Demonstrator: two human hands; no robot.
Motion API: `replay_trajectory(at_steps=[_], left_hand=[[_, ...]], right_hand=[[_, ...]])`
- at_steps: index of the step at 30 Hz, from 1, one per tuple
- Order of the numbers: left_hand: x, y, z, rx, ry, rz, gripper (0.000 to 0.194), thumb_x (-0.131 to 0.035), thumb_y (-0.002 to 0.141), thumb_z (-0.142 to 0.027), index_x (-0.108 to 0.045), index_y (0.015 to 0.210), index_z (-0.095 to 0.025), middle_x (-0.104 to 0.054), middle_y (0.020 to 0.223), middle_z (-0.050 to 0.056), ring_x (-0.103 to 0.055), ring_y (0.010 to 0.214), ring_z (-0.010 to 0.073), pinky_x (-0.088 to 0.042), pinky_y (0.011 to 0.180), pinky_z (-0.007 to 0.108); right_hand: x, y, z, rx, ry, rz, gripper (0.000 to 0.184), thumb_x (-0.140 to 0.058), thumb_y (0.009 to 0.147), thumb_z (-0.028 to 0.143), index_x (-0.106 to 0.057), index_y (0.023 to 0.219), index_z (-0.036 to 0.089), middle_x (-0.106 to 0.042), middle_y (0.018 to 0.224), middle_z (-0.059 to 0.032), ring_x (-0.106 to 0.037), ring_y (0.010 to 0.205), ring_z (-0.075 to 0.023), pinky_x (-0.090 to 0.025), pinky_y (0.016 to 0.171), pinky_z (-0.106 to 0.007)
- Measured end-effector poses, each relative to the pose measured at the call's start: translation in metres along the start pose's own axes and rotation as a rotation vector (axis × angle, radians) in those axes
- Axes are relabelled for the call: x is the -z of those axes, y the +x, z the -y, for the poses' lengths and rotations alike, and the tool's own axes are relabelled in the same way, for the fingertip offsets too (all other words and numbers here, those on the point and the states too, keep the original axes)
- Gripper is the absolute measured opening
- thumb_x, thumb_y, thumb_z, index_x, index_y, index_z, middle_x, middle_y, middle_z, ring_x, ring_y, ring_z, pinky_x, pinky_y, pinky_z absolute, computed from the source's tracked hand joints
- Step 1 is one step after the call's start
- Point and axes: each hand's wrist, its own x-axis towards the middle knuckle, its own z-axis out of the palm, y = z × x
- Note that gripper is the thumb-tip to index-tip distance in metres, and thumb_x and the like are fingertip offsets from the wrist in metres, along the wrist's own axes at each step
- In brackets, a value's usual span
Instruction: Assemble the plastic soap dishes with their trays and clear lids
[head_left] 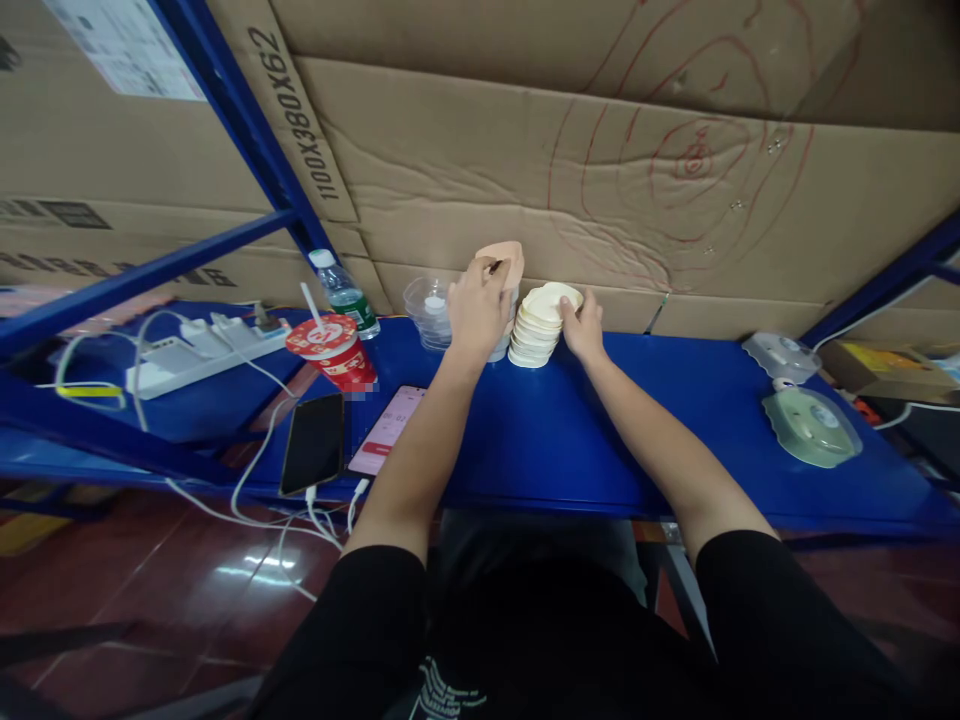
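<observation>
My left hand [480, 308] is closed at the top of a stack, with bent fingertips pinching a thin peach-coloured piece [504, 249]. Something small and dark shows between those fingers, too small to name. Right beside it stands a leaning stack of cream-coloured, rounded thin pieces [534, 340]. My right hand [584, 326] grips this stack from the right, thumb on its upper edge and fingers behind. Left of my left hand are nested clear plastic containers [427, 318], partly hidden by the hand.
A red drink cup with straw [334, 350] and a water bottle [346, 297] stand left. A black phone [313, 445] and a lit phone [386, 432] lie near the front edge, cabled. Behind is a cardboard wall [465, 150]. Clear-lidded packs [812, 428] sit right; a power strip [202, 355] left.
</observation>
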Motion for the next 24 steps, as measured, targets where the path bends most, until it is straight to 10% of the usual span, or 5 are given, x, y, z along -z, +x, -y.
replay_trajectory(at_steps=[8,15,20,24], left_hand=[[-0.024,-0.009,0.012,-0.045,-0.135,-0.184,0.055,-0.054,0.106,-0.059,-0.061,0.149,-0.025,-0.053,0.157,0.018,-0.059,0.138,0.0333,-0.053,0.111,0.045],[-0.036,-0.051,-0.037,-0.287,-0.243,-0.078,0.038,-0.051,0.109,-0.041,-0.073,0.130,-0.019,-0.066,0.141,0.017,-0.070,0.121,0.0280,-0.057,0.103,0.042],[-0.049,-0.073,-0.053,-0.525,-0.263,0.276,0.033,-0.055,0.108,-0.039,-0.077,0.122,-0.019,-0.075,0.125,0.012,-0.075,0.109,0.0244,-0.060,0.089,0.036],[-0.057,-0.073,-0.054,-0.508,-0.201,0.468,0.035,-0.057,0.108,-0.040,-0.076,0.126,-0.018,-0.076,0.126,0.012,-0.075,0.113,0.0266,-0.060,0.091,0.037]], right_hand=[[-0.005,0.002,0.010,0.037,0.108,0.164,0.136,-0.024,0.080,0.103,-0.029,0.170,0.001,-0.034,0.176,-0.0261,-0.032,0.165,-0.0378,-0.022,0.136,-0.051],[0.021,0.003,-0.006,0.040,0.114,0.116,0.120,-0.023,0.087,0.099,-0.029,0.171,0.014,-0.036,0.177,-0.0196,-0.033,0.165,-0.0336,-0.028,0.134,-0.052],[0.105,0.002,-0.050,0.207,-0.179,-0.066,0.107,-0.048,0.087,0.092,-0.048,0.160,0.015,-0.052,0.165,-0.0241,-0.045,0.155,-0.0401,-0.033,0.128,-0.062],[0.218,-0.017,-0.101,-0.013,-0.629,-0.150,0.080,-0.056,0.094,0.074,-0.063,0.148,0.015,-0.063,0.150,-0.0284,-0.054,0.144,-0.0451,-0.035,0.119,-0.069]])
